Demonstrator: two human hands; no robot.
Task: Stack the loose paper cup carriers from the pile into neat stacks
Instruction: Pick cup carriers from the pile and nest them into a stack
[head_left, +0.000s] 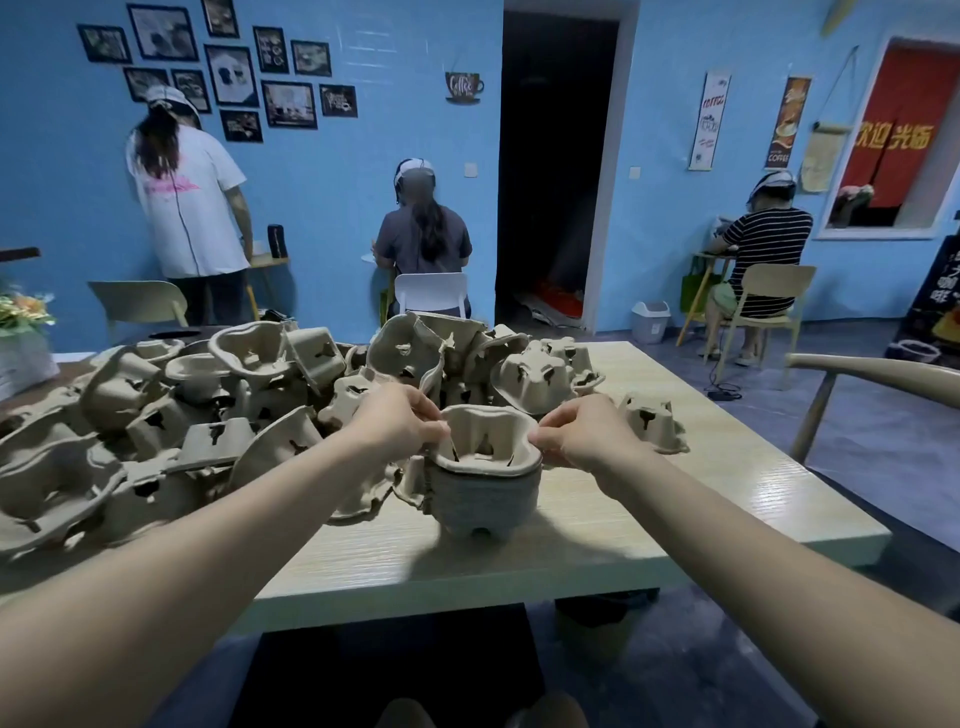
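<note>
A stack of brown pulp cup carriers (484, 501) stands upright on the wooden table (597, 540), near its middle. The top carrier (488, 441) sits on that stack with its cups facing up. My left hand (400, 423) pinches its left rim. Its right rim is pinched by my right hand (582, 436). A big loose pile of carriers (171, 415) spreads across the table's left half and back, lying at all angles. One single carrier (652, 423) lies upside down just right of my right hand.
Three people sit or stand with their backs to me at the blue far wall. A chair arm (878, 371) reaches in at the right. A flower basket (21, 332) stands at the far left. A dark doorway (556, 171) opens behind the table.
</note>
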